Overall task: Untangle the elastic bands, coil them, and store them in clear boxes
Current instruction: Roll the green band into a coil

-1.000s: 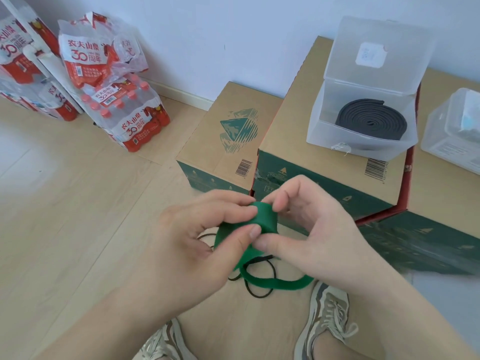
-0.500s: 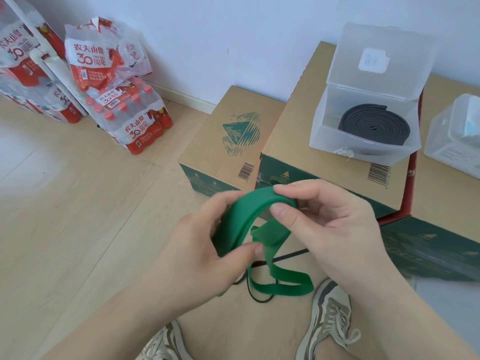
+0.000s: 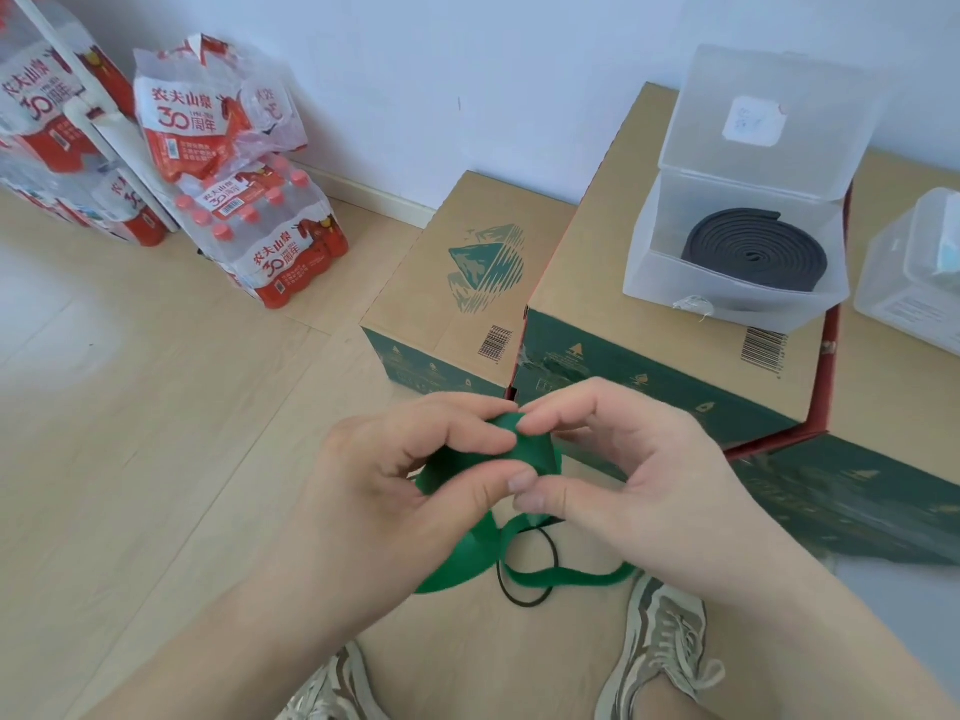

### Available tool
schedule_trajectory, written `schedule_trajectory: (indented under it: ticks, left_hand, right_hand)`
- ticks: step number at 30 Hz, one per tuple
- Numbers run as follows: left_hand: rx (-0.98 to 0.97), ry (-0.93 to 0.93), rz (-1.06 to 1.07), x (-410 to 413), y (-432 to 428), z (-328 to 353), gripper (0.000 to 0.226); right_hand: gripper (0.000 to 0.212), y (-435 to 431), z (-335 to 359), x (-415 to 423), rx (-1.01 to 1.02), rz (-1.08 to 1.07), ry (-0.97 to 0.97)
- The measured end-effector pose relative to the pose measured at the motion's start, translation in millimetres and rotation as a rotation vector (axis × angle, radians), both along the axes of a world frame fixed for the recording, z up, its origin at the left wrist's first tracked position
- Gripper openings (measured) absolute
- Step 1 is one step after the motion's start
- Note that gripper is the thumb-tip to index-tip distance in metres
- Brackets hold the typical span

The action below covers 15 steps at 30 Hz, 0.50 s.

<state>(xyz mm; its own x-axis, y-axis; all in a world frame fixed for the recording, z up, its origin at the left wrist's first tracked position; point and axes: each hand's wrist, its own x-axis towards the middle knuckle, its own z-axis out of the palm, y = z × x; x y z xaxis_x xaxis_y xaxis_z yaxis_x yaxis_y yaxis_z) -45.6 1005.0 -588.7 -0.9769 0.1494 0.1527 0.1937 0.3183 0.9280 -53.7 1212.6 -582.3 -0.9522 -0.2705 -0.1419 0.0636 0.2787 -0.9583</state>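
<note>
1. Green elastic band (image 3: 530, 454) is caught between the fingertips of both hands. A partly rolled section sits up at the fingers, and the loose rest hangs below the thumbs in a loop over the floor (image 3: 156, 407).
2. I see the left hand (image 3: 395, 491) with curled fingers (image 3: 467, 433), forefinger and thumb pinching the roll from its left side.
3. On the right hand (image 3: 649, 485) the fingers (image 3: 561, 413) are also curled. They meet the left fingertips over the top of the roll, with the thumb pressed in underneath.
4. A thin black band (image 3: 524, 595) lies on the floor below the fingers and crosses the hanging green loop. I cannot tell whether the two are tangled.
5. Just beyond the left fingertips stands a small carton (image 3: 447, 288). A large carton (image 3: 587, 283) stands beside it, beyond the right fingertips.
6. On the large carton, well beyond and to the right of the right fingers, sits a clear box (image 3: 665, 283) with its lid (image 3: 769, 122) standing open. A coiled dark band (image 3: 753, 254) lies flat inside.
7. A second clear box (image 3: 904, 288) sits further right at the frame edge, its contents too blurred for me to read.
8. Far to the left of the left fingers, water bottle packs (image 3: 249, 210) lean by the wall.
9. Two shoes (image 3: 660, 657) show below the wrists, and the right wrist hides the far end of the green loop.
</note>
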Motion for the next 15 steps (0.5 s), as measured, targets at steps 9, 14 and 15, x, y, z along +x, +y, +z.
schedule_trajectory:
  ticks: [9,14,15]
  left_hand:
    - [-0.219,-0.159,-0.097,-1.3,-1.7,1.6,0.06]
    - [-0.207,-0.097,0.063,-1.7,-0.7,5.4,0.049]
    - [-0.198,-0.095,0.097,-2.3,-2.1,5.0,0.041]
  right_hand:
    - [0.01,-1.8,-3.3,0.3,-0.142,-0.286,0.134]
    - [0.021,14.7,-7.8,-5.4,0.135,-0.351,0.113]
    - [0.022,17.5,-9.4,-6.4,0.178,-0.342,0.086]
